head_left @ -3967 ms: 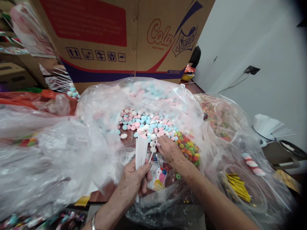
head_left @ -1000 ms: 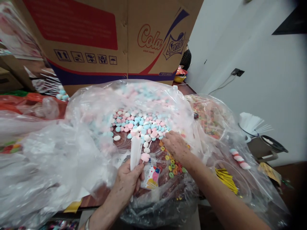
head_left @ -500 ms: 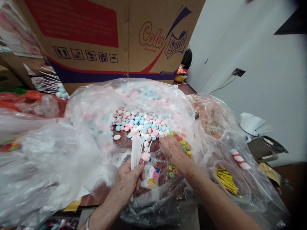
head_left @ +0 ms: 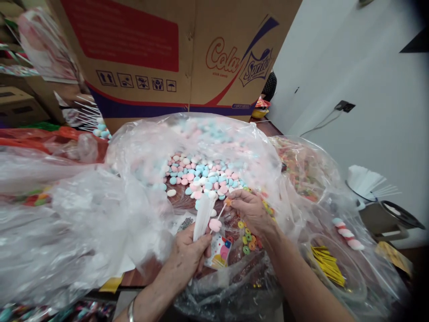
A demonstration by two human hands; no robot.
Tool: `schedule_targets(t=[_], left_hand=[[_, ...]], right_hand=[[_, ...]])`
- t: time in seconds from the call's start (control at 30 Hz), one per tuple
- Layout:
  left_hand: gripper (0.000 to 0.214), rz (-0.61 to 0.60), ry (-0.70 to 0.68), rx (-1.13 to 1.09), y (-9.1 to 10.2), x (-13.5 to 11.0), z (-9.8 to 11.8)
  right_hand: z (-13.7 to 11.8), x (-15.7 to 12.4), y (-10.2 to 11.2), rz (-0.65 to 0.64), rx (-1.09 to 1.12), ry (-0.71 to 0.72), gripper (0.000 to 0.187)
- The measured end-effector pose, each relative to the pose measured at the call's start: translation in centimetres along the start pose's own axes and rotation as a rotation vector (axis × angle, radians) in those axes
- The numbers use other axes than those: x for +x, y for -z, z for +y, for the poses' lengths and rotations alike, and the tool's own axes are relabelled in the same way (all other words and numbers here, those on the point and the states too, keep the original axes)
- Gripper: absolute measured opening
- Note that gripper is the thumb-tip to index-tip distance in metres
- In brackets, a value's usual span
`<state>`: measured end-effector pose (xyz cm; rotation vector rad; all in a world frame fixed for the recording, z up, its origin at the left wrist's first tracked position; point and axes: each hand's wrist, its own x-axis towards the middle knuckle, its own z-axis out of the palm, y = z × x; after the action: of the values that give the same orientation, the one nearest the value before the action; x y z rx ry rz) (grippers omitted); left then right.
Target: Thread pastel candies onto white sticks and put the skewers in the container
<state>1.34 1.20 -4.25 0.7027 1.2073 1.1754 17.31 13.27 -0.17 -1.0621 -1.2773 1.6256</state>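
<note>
My left hand (head_left: 189, 252) is closed around a bundle of white sticks (head_left: 202, 219) and a single stick (head_left: 221, 211) bearing a pink marshmallow (head_left: 215, 225). Between the fingertips of my right hand (head_left: 253, 212) is a small orange candy ring (head_left: 228, 201), touching or close to the tip of that single stick. Pink, blue and white round marshmallows (head_left: 201, 172) lie heaped behind both hands. Coloured candy rings (head_left: 247, 236) are scattered below my right hand. A dotted colourful packet (head_left: 219, 252) lies beside my left hand.
A large cardboard box (head_left: 187, 53) stands at the back. Clear plastic bags (head_left: 90, 219) cover much of the table. On the right are a round tub (head_left: 363, 286) with yellow ties (head_left: 326, 264), a wrapped marshmallow twist (head_left: 347, 233) and a dark pot (head_left: 372, 217). Another person's arm (head_left: 69, 89) shows at left.
My right hand has lifted from the candy rings and now pinches an orange one at the stick's tip. The single stick has tilted right. The view has shifted slightly left.
</note>
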Motion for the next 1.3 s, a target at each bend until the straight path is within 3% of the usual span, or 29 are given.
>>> schedule_targets(t=[0.3,0.43,0.53,0.63,0.77,0.83,0.9,1.0,1.1,1.17,1.3], left_hand=[[0.029,0.016,0.005,-0.011,-0.2,-0.1,0.0],[0.031,0.012,0.009,-0.015,-0.2,-0.3,0.4],[0.033,0.025,0.016,-0.014,-0.3,-0.5,0.9],[0.035,0.06,0.004,-0.013,-0.4,-0.8,1.3],[0.039,0.112,0.004,-0.02,-0.6,-1.0,1.6],[0.04,0.126,0.001,-0.032,-0.7,-1.0,1.6],[0.039,0.129,-0.011,-0.04,-0.6,-1.1,1.5],[0.038,0.13,-0.019,-0.044,-0.6,-1.1,1.4],[0.039,0.142,-0.007,-0.053,-0.7,-1.0,1.4],[0.038,0.141,0.001,-0.057,-0.7,-0.9,1.4],[0.036,0.123,-0.005,-0.05,-0.5,-0.8,1.2]], right_hand=[[0.0,0.1,-0.2,-0.1,-0.036,0.057,0.02],[-0.2,-0.9,-0.2,-0.176,-0.259,0.097,0.021],[-0.3,-2.1,-0.9,-0.267,-0.508,0.285,0.018],[0.4,-3.4,-2.0,-0.31,-0.686,0.468,0.027],[0.9,-4.2,-2.2,-0.364,-0.718,0.416,0.032],[0.4,-3.8,-1.5,-0.287,-0.681,0.32,0.034],[-0.4,-2.7,-0.3,-0.075,-0.73,0.254,0.035],[-1.5,-0.2,1.2,0.183,-1.1,0.261,0.027],[-1.8,1.6,1.2,0.153,-1.499,0.289,0.022],[-1.5,1.9,0.6,0.089,-1.647,0.316,0.022],[-0.7,1.2,-0.4,-0.01,-1.665,0.293,0.024]])
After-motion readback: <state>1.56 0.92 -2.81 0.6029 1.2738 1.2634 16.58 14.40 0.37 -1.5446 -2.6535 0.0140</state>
